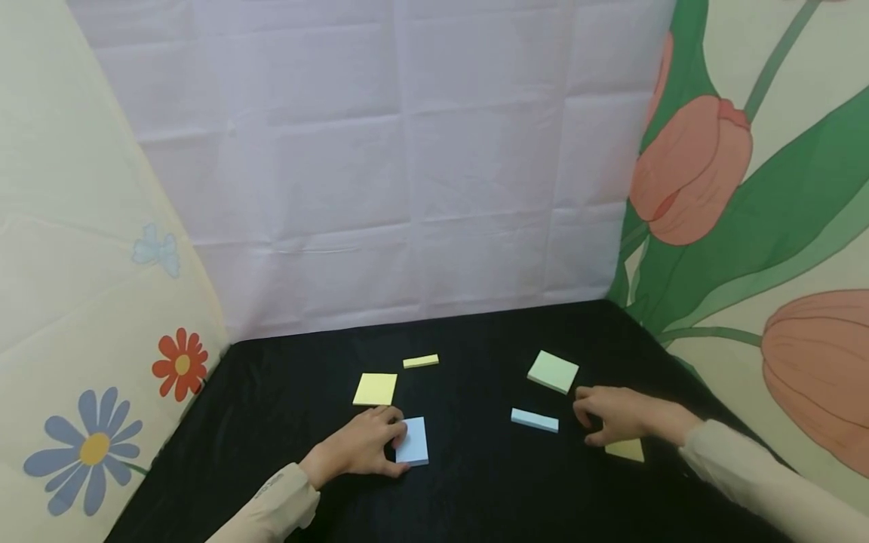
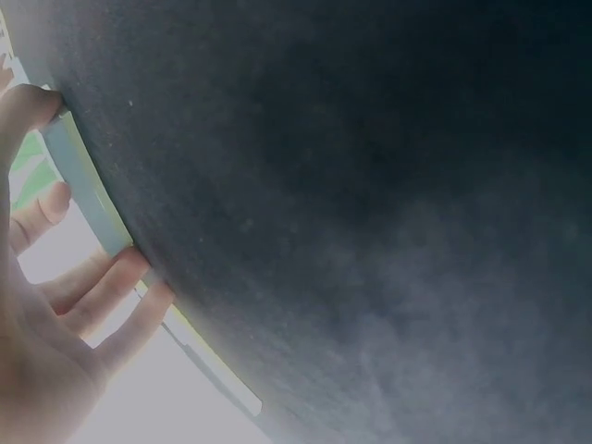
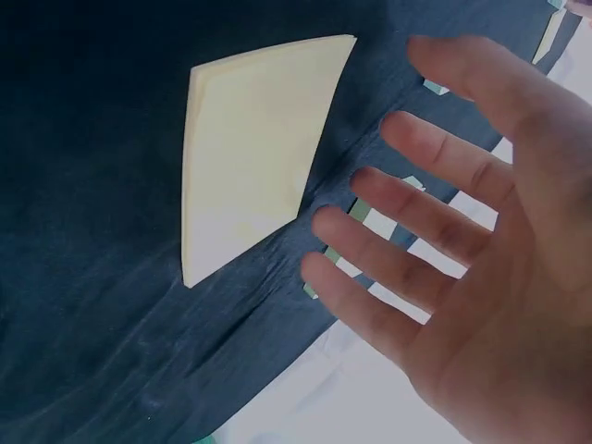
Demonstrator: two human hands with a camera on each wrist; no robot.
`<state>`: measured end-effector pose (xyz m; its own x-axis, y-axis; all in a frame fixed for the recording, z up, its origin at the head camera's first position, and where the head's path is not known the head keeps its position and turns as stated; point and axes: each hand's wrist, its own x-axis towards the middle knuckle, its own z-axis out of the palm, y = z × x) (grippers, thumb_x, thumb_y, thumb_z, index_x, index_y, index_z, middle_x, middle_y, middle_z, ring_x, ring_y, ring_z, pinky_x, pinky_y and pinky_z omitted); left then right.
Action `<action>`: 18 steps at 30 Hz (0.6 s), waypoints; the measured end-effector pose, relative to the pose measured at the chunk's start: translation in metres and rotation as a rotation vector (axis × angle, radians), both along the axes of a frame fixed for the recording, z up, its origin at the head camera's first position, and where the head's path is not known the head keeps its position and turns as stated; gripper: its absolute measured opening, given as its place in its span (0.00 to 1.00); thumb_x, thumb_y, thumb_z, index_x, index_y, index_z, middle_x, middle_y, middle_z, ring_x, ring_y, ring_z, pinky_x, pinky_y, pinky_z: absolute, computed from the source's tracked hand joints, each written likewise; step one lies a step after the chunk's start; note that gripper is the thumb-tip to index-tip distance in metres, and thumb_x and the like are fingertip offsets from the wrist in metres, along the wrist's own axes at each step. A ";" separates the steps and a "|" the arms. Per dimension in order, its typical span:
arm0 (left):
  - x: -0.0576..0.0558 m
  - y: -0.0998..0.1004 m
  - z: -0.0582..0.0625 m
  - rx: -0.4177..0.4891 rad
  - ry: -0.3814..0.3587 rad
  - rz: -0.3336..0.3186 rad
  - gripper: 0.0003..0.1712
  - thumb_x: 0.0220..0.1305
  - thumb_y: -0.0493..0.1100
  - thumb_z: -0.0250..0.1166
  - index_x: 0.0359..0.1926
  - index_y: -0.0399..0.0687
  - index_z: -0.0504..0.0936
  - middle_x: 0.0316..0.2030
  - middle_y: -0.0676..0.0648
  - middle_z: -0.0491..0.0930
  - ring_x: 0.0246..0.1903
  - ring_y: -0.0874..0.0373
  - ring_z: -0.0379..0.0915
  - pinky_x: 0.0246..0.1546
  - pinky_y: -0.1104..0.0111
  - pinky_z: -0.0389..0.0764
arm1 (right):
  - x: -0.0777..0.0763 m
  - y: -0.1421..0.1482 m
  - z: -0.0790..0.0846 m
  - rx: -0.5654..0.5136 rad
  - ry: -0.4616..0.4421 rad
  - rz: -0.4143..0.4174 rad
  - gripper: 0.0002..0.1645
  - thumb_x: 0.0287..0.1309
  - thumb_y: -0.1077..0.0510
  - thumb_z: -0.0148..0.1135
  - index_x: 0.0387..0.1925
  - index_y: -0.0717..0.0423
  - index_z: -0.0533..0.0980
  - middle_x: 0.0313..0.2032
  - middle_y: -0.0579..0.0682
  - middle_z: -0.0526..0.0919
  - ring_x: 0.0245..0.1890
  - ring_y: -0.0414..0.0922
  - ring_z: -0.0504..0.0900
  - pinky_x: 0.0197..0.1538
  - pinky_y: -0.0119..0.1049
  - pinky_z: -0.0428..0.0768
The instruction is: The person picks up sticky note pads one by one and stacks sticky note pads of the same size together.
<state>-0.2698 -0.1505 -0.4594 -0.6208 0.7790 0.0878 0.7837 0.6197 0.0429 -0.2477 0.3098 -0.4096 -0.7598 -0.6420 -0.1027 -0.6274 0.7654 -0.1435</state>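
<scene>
A light blue sticky note pad [image 1: 413,440] lies on the black tabletop, with my left hand [image 1: 363,443] at its left side. In the left wrist view my thumb and fingers span the pad [image 2: 88,190] from end to end, the tips right at its edges. My right hand [image 1: 621,413] is over a yellow sticky note pad [image 1: 627,450] and partly covers it in the head view. Seen from the right wrist, that pad [image 3: 259,157] lies apart from the fingertips; the fingers are spread and hold nothing.
Beyond my left hand lie a square yellow pad [image 1: 376,389] and a narrow yellow pad [image 1: 421,361]. Near my right hand are a pale green pad [image 1: 553,372] and a narrow blue pad [image 1: 535,420]. A white cloth [image 1: 407,166] hangs behind the table [image 1: 468,498].
</scene>
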 end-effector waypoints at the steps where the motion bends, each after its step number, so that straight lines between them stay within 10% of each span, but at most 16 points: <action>1: 0.000 0.000 0.000 0.000 0.002 0.000 0.22 0.60 0.69 0.63 0.29 0.63 0.68 0.49 0.53 0.73 0.45 0.59 0.69 0.48 0.63 0.73 | 0.001 0.001 0.000 0.000 0.000 -0.004 0.16 0.49 0.48 0.75 0.28 0.42 0.72 0.32 0.35 0.66 0.27 0.33 0.67 0.27 0.33 0.69; 18: 0.003 -0.001 0.001 0.024 0.030 -0.016 0.23 0.60 0.69 0.63 0.27 0.62 0.67 0.48 0.53 0.73 0.43 0.59 0.69 0.45 0.66 0.71 | 0.010 0.013 0.007 0.097 -0.122 -0.206 0.24 0.39 0.47 0.79 0.30 0.44 0.70 0.33 0.47 0.67 0.27 0.43 0.67 0.26 0.39 0.69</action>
<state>-0.2671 -0.1516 -0.4584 -0.6053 0.7861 0.1250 0.7944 0.6064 0.0336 -0.2381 0.3230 -0.4024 -0.8518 -0.4577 -0.2551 -0.4392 0.8891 -0.1286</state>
